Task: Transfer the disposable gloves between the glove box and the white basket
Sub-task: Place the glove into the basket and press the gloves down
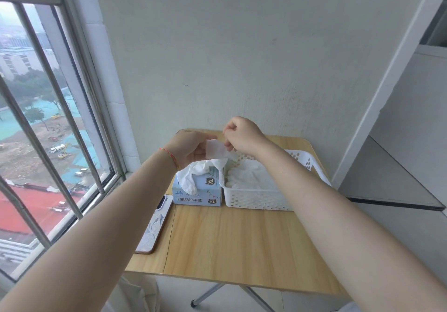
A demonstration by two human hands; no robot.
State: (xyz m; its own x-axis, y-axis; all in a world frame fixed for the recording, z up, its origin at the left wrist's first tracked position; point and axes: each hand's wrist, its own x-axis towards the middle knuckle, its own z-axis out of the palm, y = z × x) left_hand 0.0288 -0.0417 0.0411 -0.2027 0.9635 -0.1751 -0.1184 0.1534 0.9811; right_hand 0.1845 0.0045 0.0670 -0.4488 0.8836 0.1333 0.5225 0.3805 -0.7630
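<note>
A pale blue glove box (197,192) marked XL stands on the wooden table (232,244), with white gloves spilling from its top. Right beside it sits the white basket (256,199), perforated, with several white gloves lying inside. Above the gap between the two, both hands hold one white glove (216,149) by its cuff. My left hand (188,148) grips its left side and my right hand (243,135) pinches its right edge. The glove's lower part hangs down toward the box opening.
A phone (154,227) in a patterned white case lies on the table's left leaf near the window (43,128). A wall stands close behind the table. A grey cabinet (396,166) rises at the right.
</note>
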